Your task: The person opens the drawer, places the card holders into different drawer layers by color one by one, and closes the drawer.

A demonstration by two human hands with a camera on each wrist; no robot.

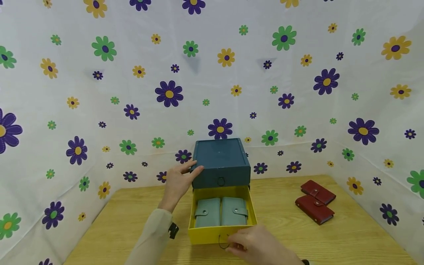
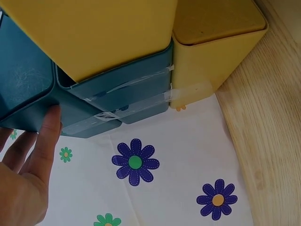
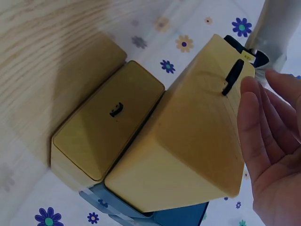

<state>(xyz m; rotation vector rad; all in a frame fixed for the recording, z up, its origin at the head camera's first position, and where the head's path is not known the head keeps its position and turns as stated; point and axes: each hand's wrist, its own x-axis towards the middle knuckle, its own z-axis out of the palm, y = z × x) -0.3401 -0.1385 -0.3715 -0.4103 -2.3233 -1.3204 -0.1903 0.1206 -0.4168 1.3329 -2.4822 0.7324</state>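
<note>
My left hand [image 1: 178, 184] rests against the left side and top corner of a dark blue drawer box [image 1: 220, 152], its fingers fairly straight; the left wrist view shows fingertips on the blue side wall. Below the blue box, a yellow drawer [image 1: 205, 235] is pulled out. Two pale green snap-strap wallets [image 1: 208, 211] lie side by side in it. My right hand [image 1: 256, 246] is in front of the yellow drawer, beside its dark loop pull [image 3: 233, 77]. In the right wrist view its loosely bent fingers are apart from the loop.
Two dark red snap-strap wallets [image 1: 314, 208] lie overlapping on the wooden table [image 1: 278, 209] to the right. Another yellow drawer front [image 3: 108, 125] sits below the pulled-out one, shut. Clear tape [image 2: 108, 115] crosses the boxes' side. A flower-print cloth [image 1: 212, 73] hangs behind and at both sides.
</note>
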